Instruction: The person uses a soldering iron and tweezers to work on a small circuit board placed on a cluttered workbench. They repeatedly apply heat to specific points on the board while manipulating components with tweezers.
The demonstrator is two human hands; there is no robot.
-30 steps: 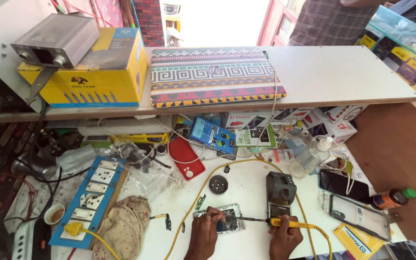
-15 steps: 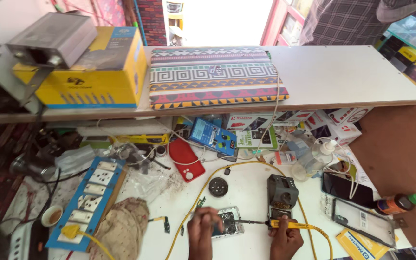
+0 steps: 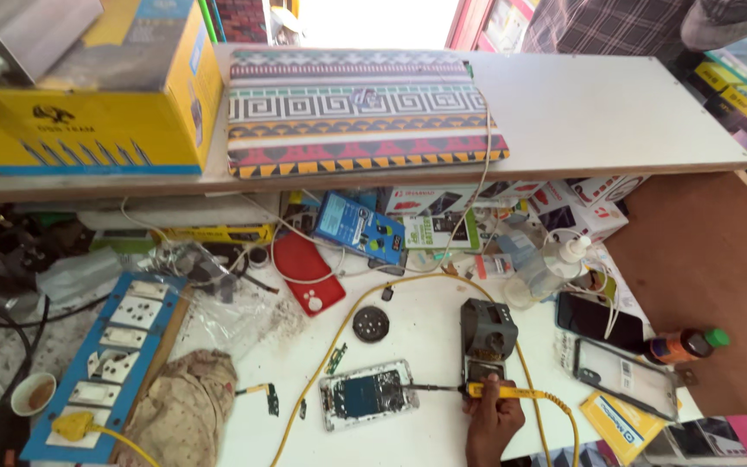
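One hand [image 3: 492, 421], the right, had its fingers pinching a yellow tool [image 3: 512, 393]. Its thin tip touched the open phone [image 3: 367, 395] lying on the white table [image 3: 425, 337], left of the hand. Fixing looked underway; steady, gentle moves seemed needed.

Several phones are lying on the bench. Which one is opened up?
The phone just left of the right hand, at the soldering iron tip; its insides show. The dark phones to the right lie closed.
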